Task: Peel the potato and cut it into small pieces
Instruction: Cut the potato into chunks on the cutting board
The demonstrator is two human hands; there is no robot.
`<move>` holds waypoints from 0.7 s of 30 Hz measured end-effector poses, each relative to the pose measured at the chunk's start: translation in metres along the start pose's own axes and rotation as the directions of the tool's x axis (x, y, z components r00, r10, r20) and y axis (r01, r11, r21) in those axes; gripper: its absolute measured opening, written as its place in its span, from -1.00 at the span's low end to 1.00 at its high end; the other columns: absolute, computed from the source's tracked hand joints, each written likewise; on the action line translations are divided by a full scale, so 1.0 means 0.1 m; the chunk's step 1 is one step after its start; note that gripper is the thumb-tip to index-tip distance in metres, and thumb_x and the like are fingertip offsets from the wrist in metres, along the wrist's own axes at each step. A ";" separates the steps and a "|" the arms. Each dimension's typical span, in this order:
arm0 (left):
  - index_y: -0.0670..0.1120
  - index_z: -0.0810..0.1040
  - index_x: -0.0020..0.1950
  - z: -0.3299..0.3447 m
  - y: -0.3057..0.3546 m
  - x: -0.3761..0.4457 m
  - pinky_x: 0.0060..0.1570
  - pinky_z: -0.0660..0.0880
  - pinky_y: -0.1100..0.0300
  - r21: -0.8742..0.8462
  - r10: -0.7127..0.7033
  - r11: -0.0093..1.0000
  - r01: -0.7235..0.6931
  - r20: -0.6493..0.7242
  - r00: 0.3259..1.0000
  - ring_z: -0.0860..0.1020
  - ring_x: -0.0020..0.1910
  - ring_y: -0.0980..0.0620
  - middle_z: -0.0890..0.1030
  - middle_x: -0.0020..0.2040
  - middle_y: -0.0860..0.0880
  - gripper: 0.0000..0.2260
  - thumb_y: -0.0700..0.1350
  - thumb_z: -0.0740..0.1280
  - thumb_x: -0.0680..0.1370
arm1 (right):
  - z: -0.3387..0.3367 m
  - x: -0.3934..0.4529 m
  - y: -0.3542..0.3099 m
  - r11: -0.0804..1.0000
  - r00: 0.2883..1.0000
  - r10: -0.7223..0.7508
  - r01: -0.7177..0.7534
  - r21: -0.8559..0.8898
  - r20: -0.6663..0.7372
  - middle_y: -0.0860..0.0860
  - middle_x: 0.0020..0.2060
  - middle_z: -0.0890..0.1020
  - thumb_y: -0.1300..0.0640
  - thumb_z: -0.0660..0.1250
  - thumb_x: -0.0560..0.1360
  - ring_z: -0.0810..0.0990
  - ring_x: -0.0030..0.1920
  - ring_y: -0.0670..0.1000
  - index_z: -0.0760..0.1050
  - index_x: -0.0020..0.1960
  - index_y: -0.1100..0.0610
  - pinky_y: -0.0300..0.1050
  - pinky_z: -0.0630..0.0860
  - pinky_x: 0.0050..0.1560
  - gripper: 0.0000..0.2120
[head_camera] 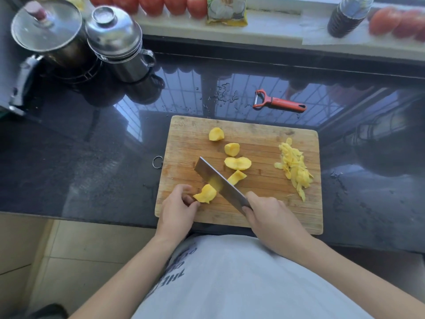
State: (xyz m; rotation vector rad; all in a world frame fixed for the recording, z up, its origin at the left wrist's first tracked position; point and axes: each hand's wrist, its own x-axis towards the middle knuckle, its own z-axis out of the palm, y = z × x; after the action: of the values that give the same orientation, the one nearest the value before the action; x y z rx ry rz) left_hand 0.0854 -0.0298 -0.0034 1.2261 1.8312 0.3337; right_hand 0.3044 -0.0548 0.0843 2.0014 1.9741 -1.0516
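On the wooden cutting board at the near edge of the dark glossy bench, the left hand curls its fingers round a peeled yellow potato piece at about 7 o'clock on the board, while the right hand grips the handle of a cleaver whose broad blade runs toward 11 o'clock and stands just beside that piece on its right. Four more cut potato chunks lie apart on the board: one just right of the blade, a wider one above it, another toward the centre, and the farthest near 12 o'clock. A heap of potato peelings sits at 3 o'clock on the board, well apart from the hands. Beyond the board, at 1 o'clock, a red-handled peeler lies on the bench among water drops. At 10 o'clock stand a lidded steel pot and, touching or just beside it, a stacked steel mug with a lid. On the sill at 12 o'clock sit tomatoes, a printed packet and a dark bottle
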 end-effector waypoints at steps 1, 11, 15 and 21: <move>0.05 0.49 0.14 0.00 0.02 -0.02 -0.13 0.64 -0.02 -0.090 -0.080 0.993 0.078 -0.014 0.997 0.65 -0.22 0.02 0.64 -0.15 0.02 -0.77 -0.12 0.45 0.55 | 0.00 0.00 -0.02 1.000 1.000 -0.004 0.004 -0.003 0.005 0.01 -0.26 0.53 0.02 0.12 0.67 0.52 -0.22 0.20 0.19 -0.14 0.01 0.10 0.51 -0.23 -0.77; 0.06 0.59 0.26 0.18 0.50 0.19 0.02 0.45 0.04 0.196 0.146 0.967 -0.165 0.108 0.983 0.50 0.05 -0.02 0.46 0.08 0.07 -0.81 -0.04 0.23 0.71 | -0.09 0.02 0.05 0.988 0.989 0.131 -0.125 0.091 -0.062 0.06 -0.26 0.56 0.02 0.14 0.67 0.53 -0.24 0.18 0.30 -0.06 0.06 0.13 0.56 -0.22 -0.83; 0.05 0.60 0.31 0.17 0.62 0.26 0.15 0.44 0.12 0.128 0.178 0.972 -0.196 0.139 0.974 0.52 0.17 0.02 0.53 0.16 0.08 -0.79 -0.06 0.28 0.70 | -0.12 -0.04 0.16 0.983 0.984 0.158 -0.149 0.104 -0.085 0.02 -0.25 0.58 0.02 0.12 0.68 0.57 -0.25 0.10 0.31 -0.05 0.01 0.12 0.58 -0.25 -0.86; -0.11 0.50 0.06 0.19 0.51 -0.01 -0.15 0.70 -0.05 -0.215 -0.219 0.941 0.263 0.206 0.954 0.71 -0.31 -0.05 0.70 -0.14 -0.12 -0.87 -0.05 0.29 0.68 | 0.03 -0.15 0.14 0.990 0.992 0.113 -0.108 0.090 -0.049 -0.09 -0.29 0.49 0.05 0.06 0.69 0.55 -0.24 0.10 0.26 -0.08 -0.01 0.12 0.53 -0.24 -0.83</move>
State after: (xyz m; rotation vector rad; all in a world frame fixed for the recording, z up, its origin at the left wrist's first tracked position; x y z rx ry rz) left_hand 0.1316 -0.0107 0.0190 0.8262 1.7059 0.2863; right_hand 0.3180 -0.0706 0.0855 2.1787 1.8484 -1.0876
